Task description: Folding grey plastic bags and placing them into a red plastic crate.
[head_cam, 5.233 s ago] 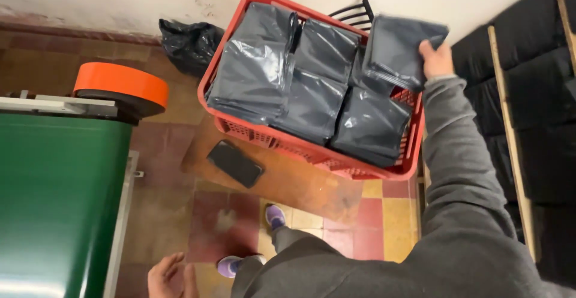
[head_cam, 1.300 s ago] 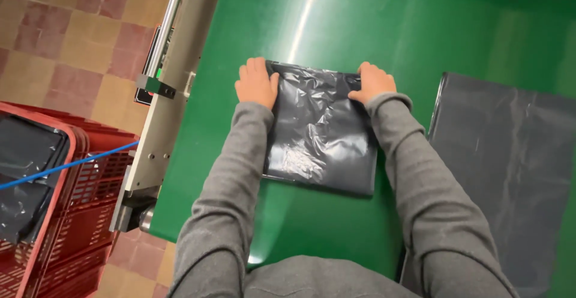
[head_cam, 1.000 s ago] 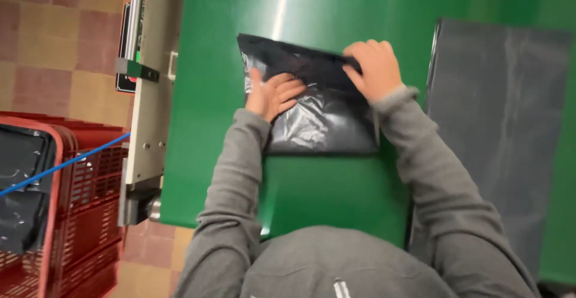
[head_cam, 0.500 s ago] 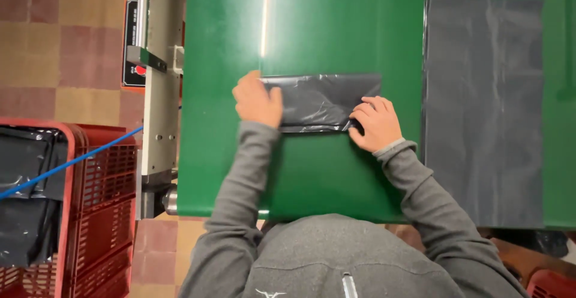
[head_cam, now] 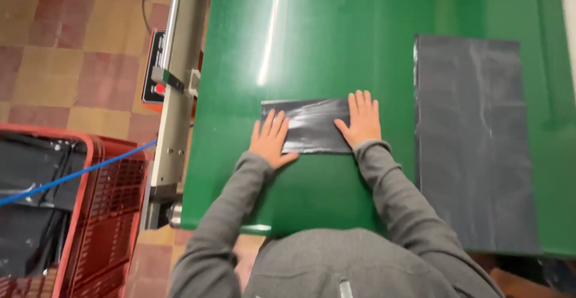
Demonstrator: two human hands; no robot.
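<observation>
Both hands lay flat with fingers spread, gripping nothing. The left hand (head_cam: 271,139) pressed the left end of a folded dark plastic bag (head_cam: 313,125), and the right hand (head_cam: 362,118) pressed its right end, so the bag lay between them on the green counter (head_cam: 336,40). A larger grey sheet (head_cam: 471,136) lay flat to the right, apart. A red basket (head_cam: 90,214) stood on the floor at the left.

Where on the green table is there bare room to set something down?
The green table is bare beyond the folded grey bag, and between it and the large grey sheet. Crowded: the left hand and right hand press flat on the bag.
</observation>
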